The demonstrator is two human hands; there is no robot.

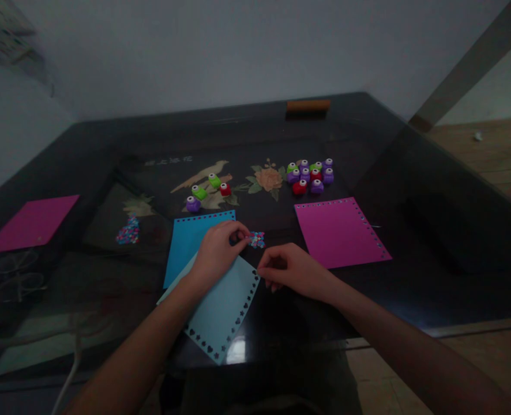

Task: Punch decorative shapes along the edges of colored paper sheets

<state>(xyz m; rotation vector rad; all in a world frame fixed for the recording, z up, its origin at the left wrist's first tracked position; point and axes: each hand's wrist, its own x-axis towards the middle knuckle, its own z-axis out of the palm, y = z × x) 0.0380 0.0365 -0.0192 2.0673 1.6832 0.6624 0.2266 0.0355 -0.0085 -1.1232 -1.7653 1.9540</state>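
Note:
A light blue sheet of paper point(221, 305), with heart and star holes punched along two edges, lies tilted over a brighter blue sheet point(181, 245). My right hand point(296, 270) has its thumb and fingers pinched at the light sheet's right corner. Over the upper part of the sheets rests my left hand point(223, 245), fingers pinched together beside a small pile of colored paper bits point(256, 240). Whatever is between those left fingertips is too small to make out. To the right lies a magenta sheet point(342, 233), punched along its top and right edges.
Several craft punches point(310, 176) in purple, green and red cluster at the back right; several more punches point(207, 191) stand behind the blue sheet. Another pile of bits point(128, 231) and a magenta sheet point(34, 222) are left. A brown roll point(308, 106) lies at the table's far edge.

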